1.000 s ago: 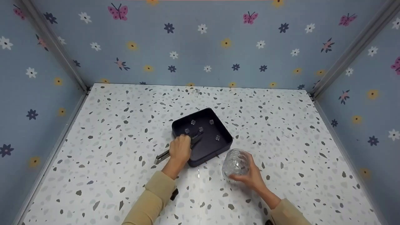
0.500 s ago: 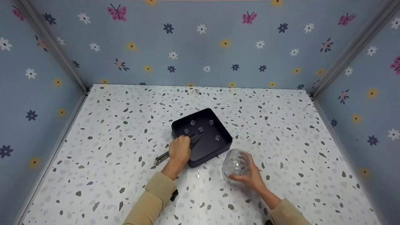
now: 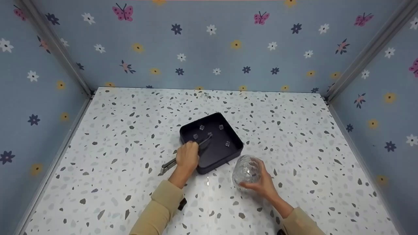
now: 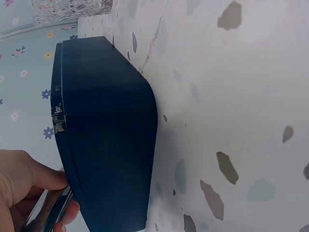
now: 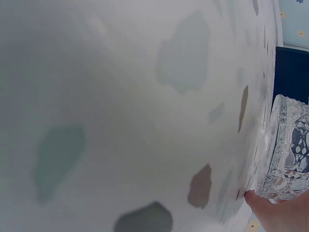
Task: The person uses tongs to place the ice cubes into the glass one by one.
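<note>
My left hand (image 3: 187, 155) grips metal tongs (image 3: 168, 164) over the near left wall of a dark square tray (image 3: 218, 161). The tips of the tongs reach inside, right at a small clear cube (image 3: 210, 134) near the middle. Several more clear cubes lie spread over the tray's floor, one of them a cube (image 3: 227, 143) toward the right wall. In the left wrist view, thumb and fingers pinch the tongs (image 4: 50, 205) beside the tray's outer wall (image 4: 108, 130). To the right, my right hand (image 3: 261, 181) holds a clear patterned glass (image 3: 243, 171), thumb on its near side.
White speckled tabletop (image 3: 130, 130) surrounds the tray on all sides. Blue panels with flowers and butterflies (image 3: 209, 42) stand at the back, left and right. The glass (image 5: 289, 150) is close to the tray's near right corner.
The tongs have turned slightly in my left hand; their rear end has shifted a little down and left, and their tips now overlap the middle cube. My right hand and the glass stay put.
</note>
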The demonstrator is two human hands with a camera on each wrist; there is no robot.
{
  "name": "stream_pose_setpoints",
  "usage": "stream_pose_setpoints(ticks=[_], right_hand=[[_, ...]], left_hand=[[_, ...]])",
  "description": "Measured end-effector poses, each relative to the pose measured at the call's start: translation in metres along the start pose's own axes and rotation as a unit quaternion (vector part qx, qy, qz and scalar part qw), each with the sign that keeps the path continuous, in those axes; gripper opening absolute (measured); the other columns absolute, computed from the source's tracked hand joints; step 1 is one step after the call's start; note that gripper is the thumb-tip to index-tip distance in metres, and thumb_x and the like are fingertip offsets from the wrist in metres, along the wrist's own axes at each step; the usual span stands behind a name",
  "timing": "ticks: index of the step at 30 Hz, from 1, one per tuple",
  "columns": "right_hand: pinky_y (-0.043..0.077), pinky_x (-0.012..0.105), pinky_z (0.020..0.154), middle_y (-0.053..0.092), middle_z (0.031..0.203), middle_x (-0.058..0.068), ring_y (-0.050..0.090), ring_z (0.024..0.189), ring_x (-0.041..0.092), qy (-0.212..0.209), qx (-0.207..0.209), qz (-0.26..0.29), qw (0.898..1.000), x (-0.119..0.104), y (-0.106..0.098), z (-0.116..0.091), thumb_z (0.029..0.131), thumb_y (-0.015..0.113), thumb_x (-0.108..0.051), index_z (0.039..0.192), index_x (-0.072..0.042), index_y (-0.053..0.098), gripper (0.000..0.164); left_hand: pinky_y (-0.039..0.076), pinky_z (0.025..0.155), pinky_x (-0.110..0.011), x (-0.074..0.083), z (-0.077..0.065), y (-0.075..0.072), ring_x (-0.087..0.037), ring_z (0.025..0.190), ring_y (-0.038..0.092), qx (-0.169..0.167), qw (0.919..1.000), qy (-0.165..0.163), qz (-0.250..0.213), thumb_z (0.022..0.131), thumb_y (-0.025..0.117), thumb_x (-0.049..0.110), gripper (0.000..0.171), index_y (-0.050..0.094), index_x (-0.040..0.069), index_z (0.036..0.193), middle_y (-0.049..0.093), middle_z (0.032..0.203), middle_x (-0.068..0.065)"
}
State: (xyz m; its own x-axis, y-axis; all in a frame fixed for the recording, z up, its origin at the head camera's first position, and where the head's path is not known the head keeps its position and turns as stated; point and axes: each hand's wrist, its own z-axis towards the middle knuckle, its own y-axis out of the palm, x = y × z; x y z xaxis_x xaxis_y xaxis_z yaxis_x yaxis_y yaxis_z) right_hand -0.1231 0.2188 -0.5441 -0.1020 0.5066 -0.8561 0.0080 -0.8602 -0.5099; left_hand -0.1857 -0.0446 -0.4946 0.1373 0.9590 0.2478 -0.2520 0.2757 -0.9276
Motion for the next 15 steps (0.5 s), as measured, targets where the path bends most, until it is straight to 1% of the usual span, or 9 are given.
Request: stream_pose_setpoints(ticks=[5, 12, 15], right_hand=[[0.032, 0.044, 0.095, 0.047, 0.124, 0.012, 0.044, 0.113, 0.029, -0.001, 0.003, -0.004, 1.0, -0.0001, -0.0001, 0.0004, 0.049, 0.086, -0.024, 0.128, -0.011, 0.036, 0.094], [0.032, 0.044, 0.095, 0.048, 0.123, 0.012, 0.044, 0.113, 0.029, 0.0, 0.004, -0.004, 1.0, -0.0006, 0.0001, 0.0002, 0.048, 0.086, -0.025, 0.128, -0.01, 0.035, 0.096], [0.032, 0.044, 0.095, 0.048, 0.123, 0.012, 0.044, 0.113, 0.029, -0.001, 0.004, -0.005, 1.0, -0.0004, 0.0004, 0.0005, 0.048, 0.086, -0.025, 0.128, -0.01, 0.035, 0.096]], left_hand=[[0.046, 0.048, -0.04, 0.0025, -0.0005, -0.0034, -0.03, 0.057, 0.059, 0.009, 0.9999, -0.001, -0.01, 0.07, 0.061, -0.002, 0.009, 0.063, 0.003, 0.063, 0.056, 0.063, -0.01], [0.046, 0.048, -0.04, 0.0063, -0.0019, -0.0076, -0.028, 0.057, 0.059, 0.009, 0.9998, -0.005, -0.019, 0.072, 0.063, 0.001, 0.007, 0.062, 0.003, 0.065, 0.055, 0.063, -0.009], [0.046, 0.049, -0.04, 0.0076, -0.0031, -0.01, -0.028, 0.058, 0.059, 0.015, 0.9996, -0.001, -0.025, 0.072, 0.064, 0.003, 0.005, 0.063, 0.003, 0.067, 0.056, 0.063, -0.009]])
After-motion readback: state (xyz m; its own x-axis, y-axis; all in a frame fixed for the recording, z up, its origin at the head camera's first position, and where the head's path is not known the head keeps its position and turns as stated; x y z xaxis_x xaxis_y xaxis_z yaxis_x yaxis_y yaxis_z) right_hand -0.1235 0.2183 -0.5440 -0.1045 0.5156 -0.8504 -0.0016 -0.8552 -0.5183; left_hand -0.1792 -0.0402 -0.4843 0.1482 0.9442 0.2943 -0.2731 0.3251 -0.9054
